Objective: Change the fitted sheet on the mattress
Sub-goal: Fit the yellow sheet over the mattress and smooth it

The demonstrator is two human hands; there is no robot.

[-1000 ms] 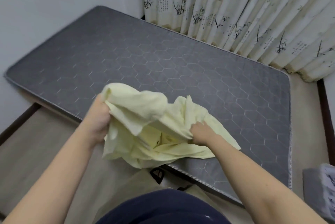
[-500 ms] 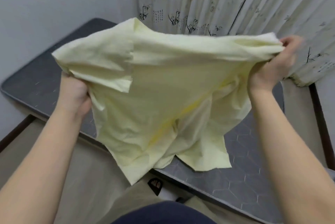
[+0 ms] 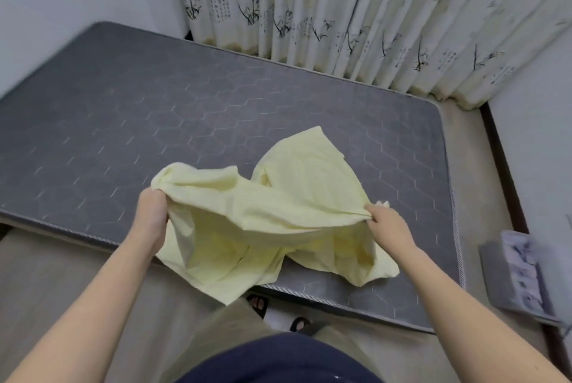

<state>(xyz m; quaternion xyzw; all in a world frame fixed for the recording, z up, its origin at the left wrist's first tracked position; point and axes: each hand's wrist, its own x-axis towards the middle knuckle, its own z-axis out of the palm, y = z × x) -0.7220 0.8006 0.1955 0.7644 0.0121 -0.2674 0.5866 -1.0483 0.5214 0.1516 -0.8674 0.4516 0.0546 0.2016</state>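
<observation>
**Crumpled sheet [image 3: 278, 218] held over mattress [image 3: 154, 122]**

The left hand [image 3: 151, 212], at the sheet's 9 o'clock, and the right hand [image 3: 387, 224], at 3 o'clock, each pinch its bunched edge in curled fingers. The sheet sags onto the mattress's 6 o'clock edge.

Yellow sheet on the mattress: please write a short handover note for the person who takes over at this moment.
Left hand grips one bunched edge of the yellow sheet; right hand grips another edge.
The sheet is crumpled, partly on the grey mattress, partly hanging over its near edge.
Done: mattress bare, sheet in hand.
Left: find the corners, spread the sheet, fit all four corners.
</observation>
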